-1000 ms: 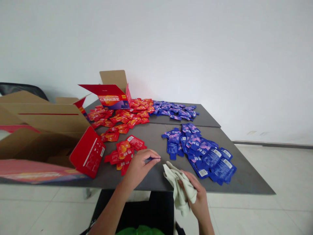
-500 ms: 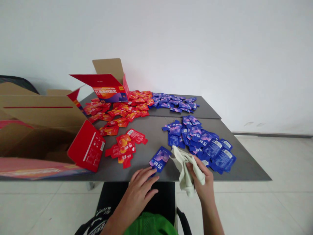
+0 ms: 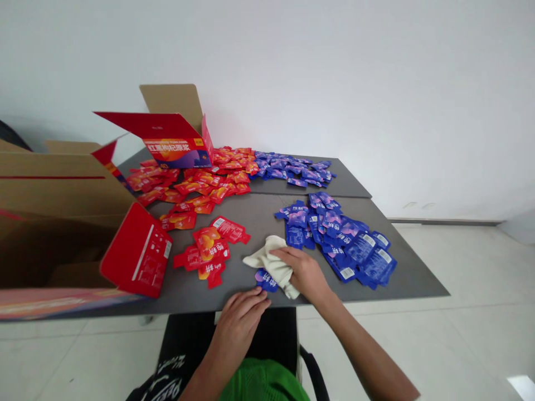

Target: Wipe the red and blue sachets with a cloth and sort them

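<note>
A pale cloth is bunched under my right hand, whose fingers grip it and press it onto a blue pouch lying on the table. The cloth covers the pouch's upper part; only its lower left end shows. At the table's front edge, my left hand lies with outstretched fingers close together, their tips at the pouch's near end. Left of the cloth are several red pouches lying over one another. To its right spreads a pile of overlapping blue pouches.
An open carton stands at the table's left, its flap reaching toward the red pouches. Farther back is another open red carton. Heaps of red pouches and blue pouches lie along the back of the grey table.
My right hand has moved left and brought the cloth down over the blue pouch. My left hand's fingers have drawn closer together at the pouch's near end. The view has shifted slightly.
</note>
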